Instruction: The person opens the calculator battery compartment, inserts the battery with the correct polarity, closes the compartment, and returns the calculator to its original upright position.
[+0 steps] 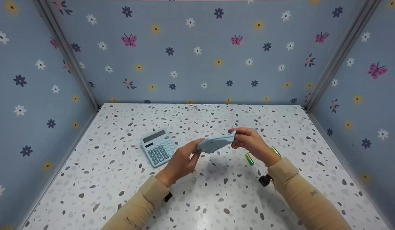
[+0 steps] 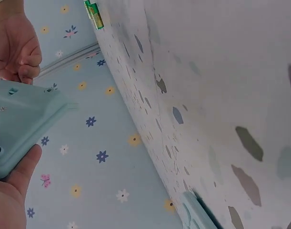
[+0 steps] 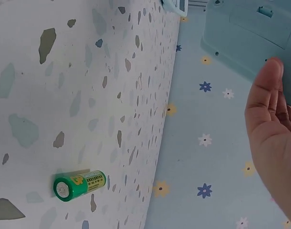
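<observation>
A second light blue calculator [image 1: 216, 144] is held above the table, tilted. The right wrist view shows its back [image 3: 259, 28], with a battery cover outline and screw holes; its key side is hidden. My left hand [image 1: 184, 159] grips its left end, with the thumb [image 2: 27, 167] along the edge. At the other end, my right hand [image 1: 252, 143] pinches the corner between thumb and fingers. Below the right hand lies a green battery [image 1: 249, 159], and another green battery [image 1: 275, 151] shows beside the wrist. One light blue calculator [image 1: 158, 148] lies keys up left of the hands.
The white table [image 1: 203, 198] has a speckled stone pattern. Flowered blue walls [image 1: 197, 64] stand at its back and both sides, with grey posts [image 1: 341, 54] at the corners. Dark wrist devices [image 1: 265, 180] hang below both sleeves.
</observation>
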`<control>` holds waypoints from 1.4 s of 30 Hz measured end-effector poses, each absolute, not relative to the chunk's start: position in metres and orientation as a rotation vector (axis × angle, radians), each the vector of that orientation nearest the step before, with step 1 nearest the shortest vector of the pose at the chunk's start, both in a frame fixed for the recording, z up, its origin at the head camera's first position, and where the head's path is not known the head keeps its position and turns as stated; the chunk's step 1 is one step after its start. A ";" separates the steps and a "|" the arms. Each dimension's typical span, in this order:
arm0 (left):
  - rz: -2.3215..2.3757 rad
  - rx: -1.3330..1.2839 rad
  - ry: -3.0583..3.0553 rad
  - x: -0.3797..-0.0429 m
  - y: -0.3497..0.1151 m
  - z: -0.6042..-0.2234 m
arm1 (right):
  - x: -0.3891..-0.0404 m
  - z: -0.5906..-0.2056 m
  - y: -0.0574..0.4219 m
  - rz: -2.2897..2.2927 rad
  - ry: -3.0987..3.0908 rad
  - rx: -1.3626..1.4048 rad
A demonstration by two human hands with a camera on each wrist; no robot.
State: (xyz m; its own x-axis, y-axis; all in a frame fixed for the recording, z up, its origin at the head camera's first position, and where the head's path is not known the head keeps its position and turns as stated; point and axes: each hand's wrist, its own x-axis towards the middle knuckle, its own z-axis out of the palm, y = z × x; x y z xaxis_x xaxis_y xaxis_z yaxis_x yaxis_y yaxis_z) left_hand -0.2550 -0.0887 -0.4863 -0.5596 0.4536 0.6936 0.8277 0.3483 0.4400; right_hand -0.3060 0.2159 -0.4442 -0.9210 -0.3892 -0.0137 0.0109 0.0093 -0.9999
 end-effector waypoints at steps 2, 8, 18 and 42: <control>-1.203 -1.091 -2.172 -0.255 -0.088 -0.485 | -0.305 -0.444 0.216 -1.980 2.041 -0.428; -1.509 -0.953 -2.236 -0.253 -0.087 -0.480 | -0.305 -0.444 0.216 -1.973 2.164 -0.438; -1.990 -0.761 -2.242 -0.252 -0.085 -0.471 | -0.303 -0.442 0.212 -2.047 2.123 -0.453; -2.306 -0.614 -2.256 -0.252 -0.082 -0.479 | -0.292 -0.447 0.202 -2.103 2.055 -0.233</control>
